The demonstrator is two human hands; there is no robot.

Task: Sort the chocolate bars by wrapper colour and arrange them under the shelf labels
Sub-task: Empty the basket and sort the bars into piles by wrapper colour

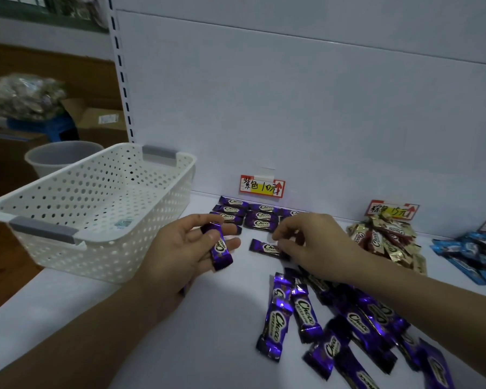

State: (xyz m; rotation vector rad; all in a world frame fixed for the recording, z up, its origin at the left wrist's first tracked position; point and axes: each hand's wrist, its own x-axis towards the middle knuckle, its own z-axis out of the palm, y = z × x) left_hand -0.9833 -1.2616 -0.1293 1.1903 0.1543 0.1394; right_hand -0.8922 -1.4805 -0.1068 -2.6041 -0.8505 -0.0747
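My left hand holds a purple chocolate bar upright between thumb and fingers, above the white shelf. My right hand pinches the end of another purple bar that lies flat on the shelf. Behind both hands, several purple bars lie in neat rows under the purple label. A loose heap of purple bars covers the shelf front right. Brown and gold bars are piled under the brown label. Blue bars lie at the far right.
A white perforated basket with grey handles stands at the left end of the shelf, holding only a small sticker. Past the shelf's upright sit a grey bucket, cardboard boxes and a bag of sweets.
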